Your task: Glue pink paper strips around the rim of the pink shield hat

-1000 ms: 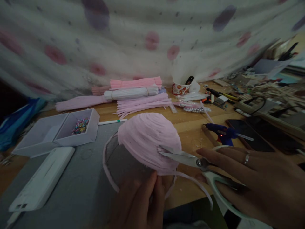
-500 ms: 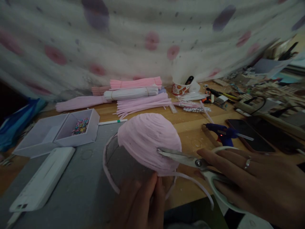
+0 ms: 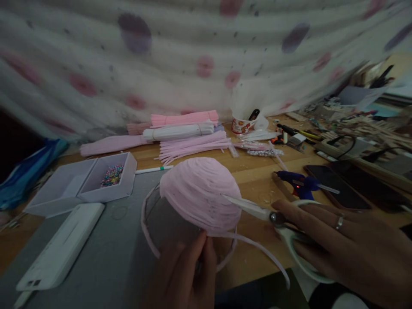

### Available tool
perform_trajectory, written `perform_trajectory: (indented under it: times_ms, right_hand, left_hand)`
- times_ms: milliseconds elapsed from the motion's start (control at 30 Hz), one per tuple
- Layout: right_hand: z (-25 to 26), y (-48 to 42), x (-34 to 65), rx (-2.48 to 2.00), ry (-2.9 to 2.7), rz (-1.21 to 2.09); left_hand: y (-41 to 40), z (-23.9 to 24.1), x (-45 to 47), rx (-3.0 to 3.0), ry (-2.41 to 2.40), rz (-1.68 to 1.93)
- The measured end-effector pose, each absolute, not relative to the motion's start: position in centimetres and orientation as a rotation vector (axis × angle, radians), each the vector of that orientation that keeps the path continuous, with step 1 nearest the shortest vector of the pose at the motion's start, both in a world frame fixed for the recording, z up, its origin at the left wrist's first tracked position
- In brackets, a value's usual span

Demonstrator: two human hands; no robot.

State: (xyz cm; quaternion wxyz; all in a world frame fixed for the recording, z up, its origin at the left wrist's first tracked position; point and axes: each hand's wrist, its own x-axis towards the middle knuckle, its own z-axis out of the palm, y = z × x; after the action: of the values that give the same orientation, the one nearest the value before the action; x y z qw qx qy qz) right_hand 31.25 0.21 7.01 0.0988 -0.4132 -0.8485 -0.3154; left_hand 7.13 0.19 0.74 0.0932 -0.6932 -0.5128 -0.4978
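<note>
A dome-shaped wire frame [image 3: 162,223], partly wound with pink pipe cleaner [image 3: 199,193], stands on the grey mat [image 3: 106,253] before me. My left hand [image 3: 185,274] pinches the frame's lower rim with closed fingers. A loose pink pipe-cleaner tail [image 3: 264,251] trails from the dome to the right. My right hand [image 3: 347,249], a ring on one finger, holds white-handled scissors [image 3: 273,221]; their blades are closed and point at the dome's right side.
Bundles of pink and white pipe cleaners [image 3: 186,133] lie at the back of the wooden table [image 3: 257,171]. A white box of coloured beads [image 3: 111,178] and a white case [image 3: 61,249] sit left. A blue glue gun [image 3: 298,182], a phone [image 3: 334,189] and a cup [image 3: 243,124] sit right.
The scissors' blades have drawn a little to the right, away from the pink winding. The camera has tipped slightly, so everything sits a bit lower in view.
</note>
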Motion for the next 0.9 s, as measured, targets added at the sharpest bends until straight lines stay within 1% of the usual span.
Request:
perform_trajectory:
  times_ms: [167, 567, 900]
  right_hand:
    - [7.1, 0.4, 31.6, -1.292, -2.403, -0.830]
    - [7.2, -0.2, 30.5, -1.188, -2.380, -0.596]
    - [6.6, 0.0, 29.9, -1.197, -2.371, -0.599]
  left_hand:
    - [0.2, 0.8, 7.1, -2.008, -1.525, -1.464]
    - [0.2, 0.8, 7.5, -1.957, -1.510, -1.507]
    - [0.2, 0.7, 7.7, -1.968, -1.509, -1.528]
